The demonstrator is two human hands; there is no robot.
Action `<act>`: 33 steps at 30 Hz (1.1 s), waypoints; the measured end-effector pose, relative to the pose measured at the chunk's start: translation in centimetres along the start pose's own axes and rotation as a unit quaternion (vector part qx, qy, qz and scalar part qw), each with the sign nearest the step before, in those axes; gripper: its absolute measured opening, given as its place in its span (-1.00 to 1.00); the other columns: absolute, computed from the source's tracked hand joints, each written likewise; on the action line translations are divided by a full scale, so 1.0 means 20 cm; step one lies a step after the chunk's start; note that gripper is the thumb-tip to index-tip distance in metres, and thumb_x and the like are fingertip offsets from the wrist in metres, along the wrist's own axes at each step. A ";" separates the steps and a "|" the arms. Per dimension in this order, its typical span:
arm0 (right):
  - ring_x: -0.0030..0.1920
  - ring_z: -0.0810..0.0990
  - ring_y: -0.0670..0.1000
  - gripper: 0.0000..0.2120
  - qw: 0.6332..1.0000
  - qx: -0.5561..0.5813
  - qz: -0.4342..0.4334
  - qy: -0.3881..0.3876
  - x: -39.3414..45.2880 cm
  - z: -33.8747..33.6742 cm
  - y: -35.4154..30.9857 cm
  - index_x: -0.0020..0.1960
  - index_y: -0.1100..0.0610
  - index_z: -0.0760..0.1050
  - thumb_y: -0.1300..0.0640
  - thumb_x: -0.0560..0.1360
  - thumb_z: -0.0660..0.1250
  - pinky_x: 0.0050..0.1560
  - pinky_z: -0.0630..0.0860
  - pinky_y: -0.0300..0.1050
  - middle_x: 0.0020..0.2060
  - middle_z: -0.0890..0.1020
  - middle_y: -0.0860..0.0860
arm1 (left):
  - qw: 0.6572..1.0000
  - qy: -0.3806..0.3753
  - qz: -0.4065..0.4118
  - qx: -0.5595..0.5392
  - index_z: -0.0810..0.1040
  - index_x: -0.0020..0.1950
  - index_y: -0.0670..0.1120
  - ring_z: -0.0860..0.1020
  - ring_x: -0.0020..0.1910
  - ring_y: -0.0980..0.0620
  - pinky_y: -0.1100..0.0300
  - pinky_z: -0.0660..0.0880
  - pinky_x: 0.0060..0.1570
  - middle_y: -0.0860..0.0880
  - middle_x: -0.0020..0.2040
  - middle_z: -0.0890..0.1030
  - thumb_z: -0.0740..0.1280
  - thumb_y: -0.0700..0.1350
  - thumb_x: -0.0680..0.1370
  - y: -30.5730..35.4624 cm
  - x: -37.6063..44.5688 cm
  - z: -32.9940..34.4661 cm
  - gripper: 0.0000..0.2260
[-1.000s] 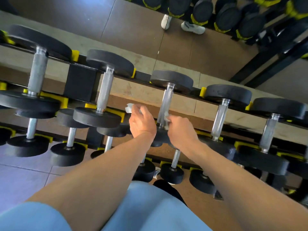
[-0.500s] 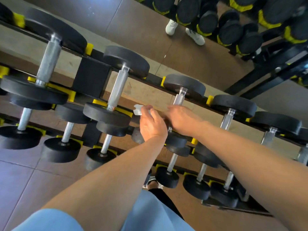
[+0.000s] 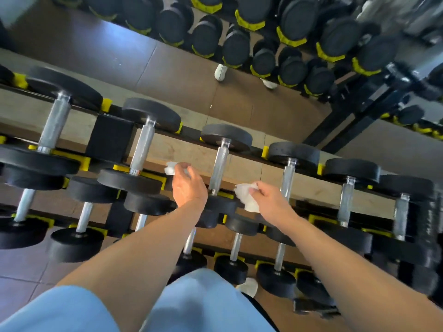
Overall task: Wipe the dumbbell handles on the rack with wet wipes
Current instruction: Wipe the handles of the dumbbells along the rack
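Knurled dumbbell handle [image 3: 219, 168] bare, left hand [image 3: 189, 188] just beside it pinching small wipe [image 3: 170, 168], right hand [image 3: 271, 202] on other side gripping crumpled wipe [image 3: 247, 196], neither touching handle

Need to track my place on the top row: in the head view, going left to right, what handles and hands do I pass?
Far-left handle → second handle → left hand with a wipe → middle handle → right hand with a wipe → two more handles.
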State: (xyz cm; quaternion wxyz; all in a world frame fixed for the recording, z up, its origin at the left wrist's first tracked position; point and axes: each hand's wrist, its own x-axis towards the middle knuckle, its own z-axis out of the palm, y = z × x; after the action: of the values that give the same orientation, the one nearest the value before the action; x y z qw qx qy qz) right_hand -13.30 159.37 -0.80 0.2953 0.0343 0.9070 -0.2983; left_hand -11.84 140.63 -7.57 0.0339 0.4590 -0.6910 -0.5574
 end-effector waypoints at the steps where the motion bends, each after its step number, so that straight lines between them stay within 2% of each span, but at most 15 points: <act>1: 0.14 0.58 0.13 -0.77 0.996 0.081 0.017 0.020 -0.04 -0.02 0.03 0.22 -0.01 0.52 -0.04 0.67 0.15 0.18 0.57 0.12 0.12 0.61 0.06 | 1.000 0.008 0.013 0.011 0.42 0.18 0.11 0.54 0.07 -0.04 0.01 0.51 0.10 -0.01 0.10 0.56 0.12 0.07 0.66 0.01 -0.01 0.00 -0.84; 3: 0.09 0.62 0.13 -0.86 0.955 0.292 0.053 0.016 -0.12 -0.06 0.07 0.08 -0.04 0.53 0.04 0.67 0.19 0.15 0.60 0.18 0.06 0.64 0.09 | 0.995 0.031 0.085 0.036 0.45 0.15 0.11 0.53 0.11 0.01 0.09 0.49 0.10 0.05 0.10 0.56 0.21 0.09 0.64 0.02 -0.07 -0.01 -0.86; 6: 0.15 0.63 0.09 -0.83 0.877 0.473 0.080 -0.023 -0.20 -0.14 0.21 0.22 -0.01 0.50 0.11 0.67 0.21 0.20 0.58 0.14 0.13 0.64 0.05 | 0.980 0.006 0.193 0.041 0.49 0.07 0.11 0.51 0.06 0.10 0.27 0.40 0.04 0.11 0.06 0.56 0.30 0.08 0.60 0.04 -0.30 0.01 -0.90; 7: 0.17 0.63 0.10 -0.78 0.858 0.506 0.083 -0.034 -0.22 -0.16 0.27 0.29 0.02 0.48 0.12 0.66 0.22 0.22 0.57 0.14 0.16 0.64 0.07 | 0.978 -0.016 0.205 0.031 0.49 0.03 0.12 0.52 0.00 0.10 0.25 0.43 0.01 0.13 0.01 0.57 0.33 0.10 0.59 0.04 -0.41 0.03 -0.90; 9: 0.20 0.62 0.13 -0.70 0.831 0.546 0.089 -0.060 -0.27 -0.20 0.36 0.37 0.05 0.44 0.11 0.65 0.24 0.22 0.57 0.14 0.20 0.63 0.10 | 0.982 -0.066 0.179 0.005 0.51 -0.05 0.13 0.56 -0.09 0.11 0.10 0.53 0.02 0.14 -0.09 0.61 0.38 0.14 0.55 0.04 -0.62 0.10 -0.87; 10: 0.20 0.62 0.14 -0.70 0.821 0.559 0.088 -0.073 -0.30 -0.23 0.40 0.37 0.06 0.44 0.11 0.64 0.26 0.21 0.58 0.13 0.20 0.63 0.11 | 0.985 -0.091 0.146 -0.014 0.54 -0.07 0.12 0.59 -0.07 0.10 0.03 0.55 0.06 0.12 -0.11 0.64 0.41 0.18 0.51 0.03 -0.72 0.14 -0.83; 12: 0.18 0.63 0.15 -0.72 0.807 0.578 0.082 -0.090 -0.35 -0.29 0.48 0.33 0.09 0.46 0.12 0.63 0.27 0.15 0.61 0.11 0.18 0.64 0.14 | 0.985 -0.140 0.075 -0.066 0.59 -0.09 0.12 0.64 0.00 0.03 -0.06 0.60 0.09 0.04 -0.07 0.67 0.46 0.26 0.42 0.03 -0.91 0.23 -0.75; 14: 0.14 0.65 0.15 -0.77 0.801 0.585 0.076 -0.099 -0.41 -0.37 0.55 0.27 0.11 0.49 0.13 0.63 0.28 0.01 0.65 0.06 0.14 0.65 0.16 | 0.977 -0.173 0.017 -0.121 0.60 -0.04 0.11 0.62 0.08 -0.06 -0.11 0.63 0.05 -0.04 0.04 0.64 0.52 0.26 0.34 0.01 -1.07 0.32 -0.67; 17: 0.08 0.65 0.14 -0.82 0.807 0.576 0.065 -0.117 -0.48 -0.47 0.66 0.20 0.11 0.53 0.12 0.62 0.29 -0.14 0.65 -0.01 0.07 0.66 0.16 | 0.960 -0.190 -0.035 -0.201 0.55 0.12 -0.01 0.60 0.14 -0.13 -0.03 0.64 -0.05 -0.11 0.15 0.58 0.56 0.01 0.40 -0.01 -1.26 0.41 -0.64; 20: 0.12 0.65 0.16 -0.78 0.823 0.555 0.047 -0.112 -0.53 -0.54 0.76 0.17 0.11 0.59 0.07 0.65 0.23 0.09 0.63 0.09 0.07 0.68 0.15 | 0.950 -0.186 -0.074 -0.242 0.52 0.15 -0.09 0.61 0.12 -0.14 0.05 0.61 -0.04 -0.15 0.14 0.60 0.51 -0.17 0.46 0.02 -1.37 0.45 -0.69; 24: 0.10 0.69 0.11 -0.70 0.854 0.510 0.017 -0.103 -0.55 -0.62 0.88 0.29 0.06 0.54 0.03 0.70 0.11 0.19 0.58 0.17 0.07 0.71 0.10 | 0.932 -0.204 -0.104 -0.281 0.52 0.17 -0.14 0.61 0.12 -0.16 0.00 0.60 0.07 -0.18 0.14 0.60 0.50 -0.17 0.45 0.05 -1.42 0.46 -0.67; 27: 0.13 0.67 0.10 -0.64 0.852 0.496 0.019 -0.167 -0.57 -0.64 0.92 0.29 0.06 0.51 -0.10 0.59 0.30 0.20 0.55 0.17 0.11 0.69 0.10 | 0.940 -0.201 -0.077 -0.264 0.52 0.20 -0.12 0.61 0.15 -0.18 -0.05 0.60 0.10 -0.19 0.17 0.60 0.52 -0.10 0.44 0.05 -1.43 0.48 -0.61; 29: 0.14 0.67 0.06 -0.57 0.861 0.469 0.008 -0.195 -0.59 -0.62 0.94 0.27 0.08 0.51 -0.03 0.46 0.47 0.24 0.55 0.16 0.13 0.68 0.06 | 0.938 -0.202 -0.081 -0.271 0.51 0.22 -0.13 0.62 0.15 -0.20 -0.02 0.61 0.07 -0.20 0.17 0.60 0.53 -0.06 0.41 0.04 -1.43 0.50 -0.57; 31: 0.11 0.67 -0.03 -0.58 0.894 0.420 -0.018 -0.156 -0.61 -0.57 0.92 0.21 0.06 0.55 0.02 0.40 0.54 0.26 0.55 0.12 0.07 0.69 -0.03 | 0.929 -0.199 -0.106 -0.292 0.51 0.22 -0.17 0.62 0.15 -0.22 -0.04 0.61 0.06 -0.21 0.17 0.61 0.53 -0.06 0.41 0.03 -1.42 0.54 -0.55; 33: 0.07 0.66 -0.07 -0.72 0.918 0.390 -0.033 -0.068 -0.61 -0.52 0.90 0.12 0.02 0.60 0.04 0.44 0.52 0.27 0.54 0.08 0.00 0.70 -0.08 | 0.923 -0.196 -0.129 -0.304 0.52 0.19 -0.18 0.64 0.11 -0.20 -0.04 0.62 0.04 -0.22 0.15 0.62 0.51 -0.11 0.45 0.02 -1.40 0.57 -0.63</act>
State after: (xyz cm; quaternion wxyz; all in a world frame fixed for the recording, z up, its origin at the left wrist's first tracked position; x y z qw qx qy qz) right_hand -4.46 181.34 3.39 0.3096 0.0965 0.6967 -0.6398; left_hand -2.35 167.88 1.48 -0.0366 0.3937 -0.4160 -0.8189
